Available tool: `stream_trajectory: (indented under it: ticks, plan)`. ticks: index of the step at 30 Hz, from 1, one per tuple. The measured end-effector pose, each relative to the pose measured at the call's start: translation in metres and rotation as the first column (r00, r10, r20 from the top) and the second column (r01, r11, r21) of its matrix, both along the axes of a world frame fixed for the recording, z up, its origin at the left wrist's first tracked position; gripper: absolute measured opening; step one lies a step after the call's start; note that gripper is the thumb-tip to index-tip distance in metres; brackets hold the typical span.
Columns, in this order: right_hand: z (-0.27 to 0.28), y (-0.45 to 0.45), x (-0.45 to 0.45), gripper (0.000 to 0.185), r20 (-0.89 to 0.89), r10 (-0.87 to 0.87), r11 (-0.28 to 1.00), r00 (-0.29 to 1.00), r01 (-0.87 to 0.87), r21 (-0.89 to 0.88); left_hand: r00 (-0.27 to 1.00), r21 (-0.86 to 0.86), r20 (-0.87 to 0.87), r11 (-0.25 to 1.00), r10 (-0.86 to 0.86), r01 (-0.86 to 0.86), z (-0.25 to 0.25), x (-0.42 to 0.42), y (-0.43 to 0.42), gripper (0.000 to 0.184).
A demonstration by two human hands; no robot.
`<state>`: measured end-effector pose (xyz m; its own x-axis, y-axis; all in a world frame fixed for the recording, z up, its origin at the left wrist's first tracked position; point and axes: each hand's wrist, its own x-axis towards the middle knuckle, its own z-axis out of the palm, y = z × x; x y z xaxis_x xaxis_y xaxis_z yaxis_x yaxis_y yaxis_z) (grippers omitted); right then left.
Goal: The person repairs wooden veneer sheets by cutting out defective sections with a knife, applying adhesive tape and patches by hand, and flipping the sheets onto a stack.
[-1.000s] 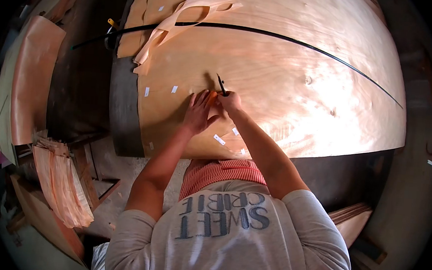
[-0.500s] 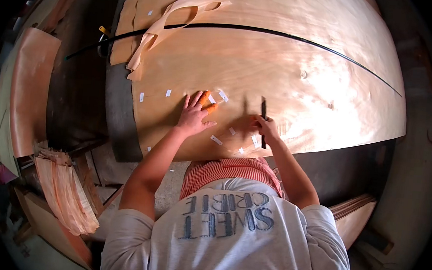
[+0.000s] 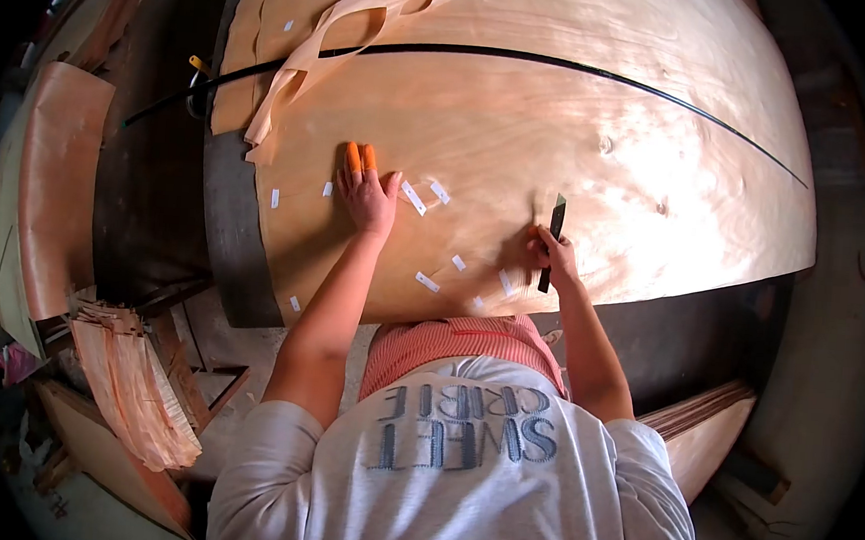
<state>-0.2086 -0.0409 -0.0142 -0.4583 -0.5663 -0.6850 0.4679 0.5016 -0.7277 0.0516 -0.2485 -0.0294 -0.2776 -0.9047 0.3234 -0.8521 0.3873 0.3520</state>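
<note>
Right grip (image 3: 559,253) clamps a black tool (image 3: 557,219), center right; flat left hand (image 3: 367,199), center, has shifted, leaving white strips (image 3: 413,198) uncovered.

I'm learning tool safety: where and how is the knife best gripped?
Probably by the dark handle of the knife, from the near side: its slim body points a paler end, seemingly the blade, away, and the right hand grips its middle.
</note>
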Motion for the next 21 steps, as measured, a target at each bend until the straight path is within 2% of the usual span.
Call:
stream_trajectory:
  ticks: [4,8,11,12,15,16,19,21]
  plan:
    - [-0.003,0.0,-0.001,0.021,-0.007,0.013,1.0,1.0,-0.013,-0.001,1.0,-0.024,-0.016,1.0,0.004,-0.004,-0.005,-0.004,-0.002,0.071]
    - [-0.002,0.0,0.0,0.021,0.011,0.012,1.0,1.0,-0.012,-0.017,0.975,0.097,-0.029,0.971,-0.218,0.22,0.026,-0.026,0.019,0.071]
    - [-0.001,-0.001,-0.004,0.02,0.018,0.024,1.0,1.0,-0.024,-0.008,0.996,0.067,-0.018,0.993,-0.092,0.093,0.016,-0.038,0.014,0.07]
    - [-0.001,-0.001,-0.004,0.02,0.02,0.029,1.0,0.999,-0.029,-0.005,0.997,0.0,-0.029,0.997,-0.071,0.071,0.014,-0.038,0.008,0.066]
    - [-0.002,0.0,-0.004,0.02,0.026,0.028,1.0,0.999,-0.028,-0.008,1.0,-0.004,0.01,1.0,-0.022,0.022,0.017,-0.006,-0.002,0.064]
    - [-0.004,0.0,-0.004,0.02,0.028,0.027,1.0,0.999,-0.026,-0.012,0.998,-0.037,-0.042,0.998,-0.049,0.048,0.018,0.01,-0.002,0.064]
    - [-0.01,0.0,0.001,0.02,-0.044,-0.027,1.0,0.999,0.028,0.009,0.995,0.041,-0.03,0.995,-0.094,0.096,0.03,0.07,0.021,0.065]
    - [-0.01,0.001,0.005,0.021,-0.063,-0.044,0.999,0.997,0.042,-0.025,0.994,0.086,0.062,0.993,-0.088,0.082,0.03,0.105,0.044,0.067]
